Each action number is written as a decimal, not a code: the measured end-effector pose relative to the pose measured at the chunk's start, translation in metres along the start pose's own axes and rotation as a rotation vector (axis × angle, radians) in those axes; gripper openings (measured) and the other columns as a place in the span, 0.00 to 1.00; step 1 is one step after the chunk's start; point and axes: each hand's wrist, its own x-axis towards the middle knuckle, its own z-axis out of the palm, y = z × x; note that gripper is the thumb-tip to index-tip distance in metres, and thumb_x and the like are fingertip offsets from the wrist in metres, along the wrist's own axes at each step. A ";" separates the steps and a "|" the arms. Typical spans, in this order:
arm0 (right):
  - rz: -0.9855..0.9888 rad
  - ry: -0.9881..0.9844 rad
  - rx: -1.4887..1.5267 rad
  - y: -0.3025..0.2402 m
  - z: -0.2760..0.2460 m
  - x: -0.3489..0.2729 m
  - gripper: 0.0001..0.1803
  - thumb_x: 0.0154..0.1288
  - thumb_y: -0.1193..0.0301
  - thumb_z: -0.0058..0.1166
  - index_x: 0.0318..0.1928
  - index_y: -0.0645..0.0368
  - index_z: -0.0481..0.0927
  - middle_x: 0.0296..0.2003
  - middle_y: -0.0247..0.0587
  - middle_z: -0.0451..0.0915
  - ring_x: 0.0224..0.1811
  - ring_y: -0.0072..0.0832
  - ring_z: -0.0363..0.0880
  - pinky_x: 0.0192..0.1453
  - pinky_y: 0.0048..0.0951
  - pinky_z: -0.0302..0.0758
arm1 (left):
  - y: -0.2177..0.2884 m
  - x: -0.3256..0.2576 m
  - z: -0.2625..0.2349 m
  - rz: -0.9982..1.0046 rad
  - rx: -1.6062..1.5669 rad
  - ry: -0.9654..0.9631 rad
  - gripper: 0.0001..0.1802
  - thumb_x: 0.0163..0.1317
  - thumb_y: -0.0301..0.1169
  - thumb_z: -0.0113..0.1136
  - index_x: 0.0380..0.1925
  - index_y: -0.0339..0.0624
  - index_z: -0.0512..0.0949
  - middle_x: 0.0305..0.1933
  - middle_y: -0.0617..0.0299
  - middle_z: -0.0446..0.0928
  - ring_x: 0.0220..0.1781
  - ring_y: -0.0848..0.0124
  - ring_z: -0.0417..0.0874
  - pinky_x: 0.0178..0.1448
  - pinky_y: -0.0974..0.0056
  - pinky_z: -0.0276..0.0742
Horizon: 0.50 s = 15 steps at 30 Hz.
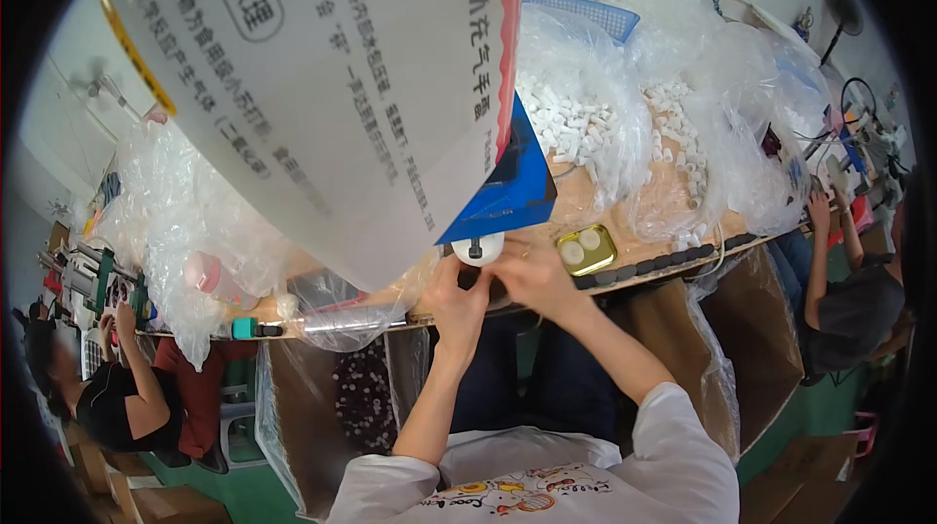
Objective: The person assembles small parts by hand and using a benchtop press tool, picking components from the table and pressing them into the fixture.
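Here, the left hand [459, 302] and right hand [532, 275] pinch together on a white round valve cap [478, 249] at the near table edge [673, 270], below a large printed bag [332, 104]; steady, square pressure likely seats it. Beyond lie white plastic tubes [571, 124].

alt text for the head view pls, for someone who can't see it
Both hands, left hand and right hand, pinch a small white cap at the mouth of a large printed white bag with a red and blue edge. Behind lie clear bags of white tubes and a small gold tin.
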 end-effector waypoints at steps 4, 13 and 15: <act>0.701 -0.040 -0.031 0.070 -0.031 0.028 0.14 0.62 0.72 0.60 0.48 0.59 0.86 0.41 0.51 0.85 0.44 0.39 0.84 0.49 0.38 0.79 | 0.023 0.036 -0.024 -0.275 -0.114 -0.344 0.14 0.49 0.26 0.76 0.34 0.33 0.84 0.33 0.52 0.84 0.34 0.56 0.86 0.38 0.57 0.79; 0.570 -0.167 -0.347 0.141 -0.006 0.023 0.19 0.59 0.74 0.59 0.53 0.51 0.83 0.45 0.51 0.78 0.43 0.50 0.81 0.47 0.47 0.78 | 0.002 0.014 -0.026 -0.155 -0.151 -0.346 0.32 0.46 0.27 0.78 0.55 0.37 0.79 0.47 0.51 0.85 0.50 0.58 0.86 0.53 0.57 0.80; 0.641 -0.148 -0.252 0.147 -0.012 0.018 0.18 0.58 0.76 0.60 0.50 0.52 0.84 0.43 0.50 0.80 0.43 0.48 0.81 0.47 0.45 0.78 | 0.005 0.007 -0.025 -0.068 -0.218 -0.236 0.34 0.48 0.27 0.78 0.57 0.36 0.77 0.50 0.49 0.84 0.53 0.58 0.85 0.55 0.58 0.79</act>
